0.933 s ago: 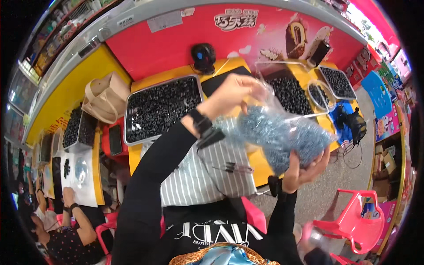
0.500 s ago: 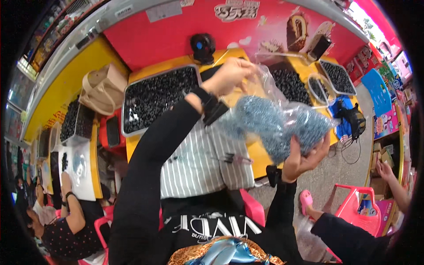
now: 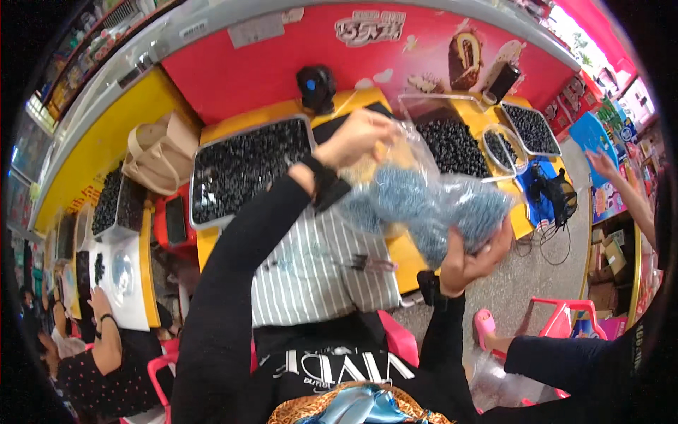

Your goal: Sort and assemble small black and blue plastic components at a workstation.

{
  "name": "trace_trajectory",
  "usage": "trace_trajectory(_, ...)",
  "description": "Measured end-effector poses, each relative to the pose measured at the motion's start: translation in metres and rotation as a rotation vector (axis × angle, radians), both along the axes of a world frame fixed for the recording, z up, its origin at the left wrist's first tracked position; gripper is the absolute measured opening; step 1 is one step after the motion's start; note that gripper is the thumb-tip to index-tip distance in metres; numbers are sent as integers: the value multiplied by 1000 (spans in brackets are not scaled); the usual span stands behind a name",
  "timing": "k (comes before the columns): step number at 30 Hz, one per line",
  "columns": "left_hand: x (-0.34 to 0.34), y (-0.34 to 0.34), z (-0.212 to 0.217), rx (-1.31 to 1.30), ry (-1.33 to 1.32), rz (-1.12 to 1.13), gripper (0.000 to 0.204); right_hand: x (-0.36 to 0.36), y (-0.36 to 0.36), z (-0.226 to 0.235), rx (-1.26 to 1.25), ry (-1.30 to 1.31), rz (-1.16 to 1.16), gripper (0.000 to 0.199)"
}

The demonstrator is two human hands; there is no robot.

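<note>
The step in hand was judged to be lifting and steadying a clear bag [image 3: 406, 194] of blue-grey pieces. The bag hung in the air above the table [image 3: 408, 277], just beyond the striped cloth [image 3: 296, 283], touching neither so far as could be told. The left hand [image 3: 360, 138] pinched the film near its top; the right hand [image 3: 470, 263] clasped the lower right bulge between thumb and fingers. Whether the bag's mouth was sealed could not be told. The next move appeared to call for firm support from below, the film being thin and the load bunched.

Writing: the red panel [image 3: 247, 78] bore pale, dark-edged lettering; the shirt [image 3: 282, 385], large white letters. A pale notice [image 3: 256, 30] was too small to read. No label was made out on the bag.
</note>
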State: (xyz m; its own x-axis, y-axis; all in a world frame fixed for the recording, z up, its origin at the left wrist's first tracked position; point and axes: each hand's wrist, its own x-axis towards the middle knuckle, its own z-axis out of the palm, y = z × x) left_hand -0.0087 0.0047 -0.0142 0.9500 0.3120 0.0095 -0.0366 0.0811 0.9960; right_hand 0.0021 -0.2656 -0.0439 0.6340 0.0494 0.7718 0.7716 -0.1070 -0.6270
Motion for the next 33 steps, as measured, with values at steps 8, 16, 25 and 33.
trace_trajectory(8, 0, 32, 13, 110, -17, 91, 18, -10, 14, 12, 134, 77, -10, 82)
trace_trajectory(16, -7, -12, 26, 0, -216, -117, 19, -3, 9, -5, 178, 20, 128, 75)
trace_trajectory(25, -4, 1, 29, 57, -166, -48, 20, -12, 7, 2, 144, 76, 50, 76)
trace_trajectory(33, 2, 11, 11, 32, -116, 54, 18, -17, 3, 14, 108, 29, -36, 77)
